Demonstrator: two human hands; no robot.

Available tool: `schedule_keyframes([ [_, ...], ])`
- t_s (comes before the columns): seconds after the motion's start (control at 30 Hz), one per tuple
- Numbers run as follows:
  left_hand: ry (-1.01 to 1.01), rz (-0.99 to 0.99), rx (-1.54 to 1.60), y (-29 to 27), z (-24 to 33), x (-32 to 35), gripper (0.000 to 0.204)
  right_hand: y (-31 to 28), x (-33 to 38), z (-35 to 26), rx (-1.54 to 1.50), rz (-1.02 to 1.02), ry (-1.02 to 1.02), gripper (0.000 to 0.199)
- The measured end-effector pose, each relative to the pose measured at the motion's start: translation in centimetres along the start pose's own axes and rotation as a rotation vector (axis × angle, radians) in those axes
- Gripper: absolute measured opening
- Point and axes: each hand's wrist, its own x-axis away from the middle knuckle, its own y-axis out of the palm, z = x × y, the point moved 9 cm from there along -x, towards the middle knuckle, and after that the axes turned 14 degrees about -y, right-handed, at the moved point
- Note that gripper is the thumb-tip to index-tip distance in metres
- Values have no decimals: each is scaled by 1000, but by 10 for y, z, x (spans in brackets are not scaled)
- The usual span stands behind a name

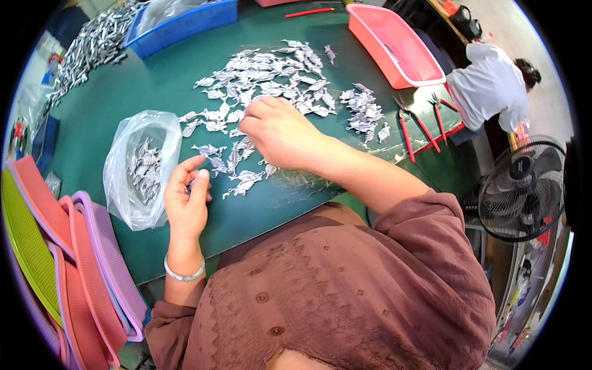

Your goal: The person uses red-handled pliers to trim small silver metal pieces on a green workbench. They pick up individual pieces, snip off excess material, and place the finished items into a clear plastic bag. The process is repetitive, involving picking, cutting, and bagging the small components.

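A broad heap of small grey fish-shaped metal pieces (pixel 265 73) lies on the green table. My right hand (pixel 275 132) bends down over its near edge, fingers closed and their tips hidden, so what they pinch is not visible. Lower left, my left hand (pixel 187 200) is curled with thumb against fingers; a bit of something greyish shows inside, too small to name. Several loose pieces (pixel 245 182) lie between the two hands. Beside my left hand stands an open clear plastic bag (pixel 117 185) with more grey pieces (pixel 146 174) in it.
A smaller heap (pixel 362 112) lies right, near two red-handled pliers (pixel 407 126) (pixel 439 114). Pink basket (pixel 394 52) and blue bin (pixel 185 24) stand at the back; metal rods (pixel 95 49) pile far left. Stacked colored baskets (pixel 92 259), a fan (pixel 522 185) and another person (pixel 490 86) flank the table.
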Motion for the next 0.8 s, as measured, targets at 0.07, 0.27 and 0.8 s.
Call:
schedule_keyframes([
  [0.07,0,-1,0,-1,-1,1,24,-15,28,13,-29,22,94,19],
  [0.27,-11,-8,-39,6,0,1,23,-32,89,47,75,61,324,40],
  [0.8,-53,12,-142,6,3,12,24,23,35,49,-38,-262,251,72],
])
